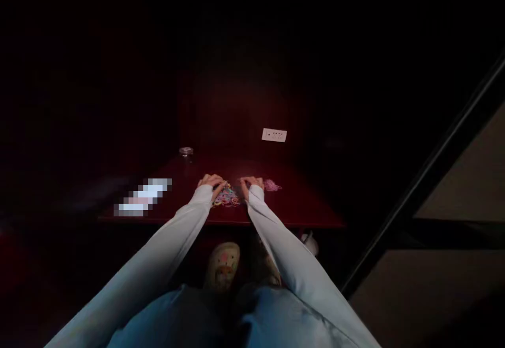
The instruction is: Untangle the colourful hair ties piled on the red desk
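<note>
A loose heap of small multicoloured bands (228,197), which look like elastic hair ties, lies on the dark red table (311,208) between my hands. My left hand (212,180) is at the heap's left edge, its fingers bent and thumb drawn in close to them. Across from it, my right hand (251,182) curls inward with thumb and fingertips close together. Whatever is pinched in either hand is too small and dim to make out. Just right of my right hand sits a smaller pile of pink bands (272,185).
A lidded clear jar (186,154) stands at the table's back left. Blurred-out pale squares cover something (142,198) at the left. Behind the table is a white power socket (274,135). Below the front edge are a decorated shoe (223,266) and a white object (310,243).
</note>
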`<state>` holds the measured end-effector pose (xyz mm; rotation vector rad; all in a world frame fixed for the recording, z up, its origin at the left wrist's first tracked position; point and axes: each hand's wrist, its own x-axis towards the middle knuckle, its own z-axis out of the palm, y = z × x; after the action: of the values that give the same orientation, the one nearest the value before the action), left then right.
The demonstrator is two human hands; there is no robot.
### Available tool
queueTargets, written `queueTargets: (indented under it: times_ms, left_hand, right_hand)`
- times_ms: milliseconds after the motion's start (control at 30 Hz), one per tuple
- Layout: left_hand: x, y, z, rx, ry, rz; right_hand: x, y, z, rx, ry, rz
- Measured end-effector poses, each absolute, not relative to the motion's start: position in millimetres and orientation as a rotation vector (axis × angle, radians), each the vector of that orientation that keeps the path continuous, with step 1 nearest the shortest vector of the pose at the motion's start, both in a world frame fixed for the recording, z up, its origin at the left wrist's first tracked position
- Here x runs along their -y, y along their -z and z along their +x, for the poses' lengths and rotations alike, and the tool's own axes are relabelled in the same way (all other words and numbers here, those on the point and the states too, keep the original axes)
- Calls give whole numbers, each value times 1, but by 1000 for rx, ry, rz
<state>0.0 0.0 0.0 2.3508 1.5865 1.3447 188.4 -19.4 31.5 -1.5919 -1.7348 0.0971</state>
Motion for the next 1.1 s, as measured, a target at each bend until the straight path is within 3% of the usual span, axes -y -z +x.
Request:
queueTargets:
  times_ms: [167,400,867,1100]
  left_hand:
    - [-5,0,-5,-1598,-1320,2351]
    - [-1,-4,-3,-1579,-1254,2395]
    - [20,-22,5,-1728,-1321,2138]
    - [19,-22,3,-1744,-1389,2046]
  right_hand:
    - [18,-23,177,2041,-107,-1371]
    - [21,-27,182,1961,-105,-1355]
    - [-7,-20,220,1592,61,-1830]
    - [-16,-11,230,1457,25,-1804]
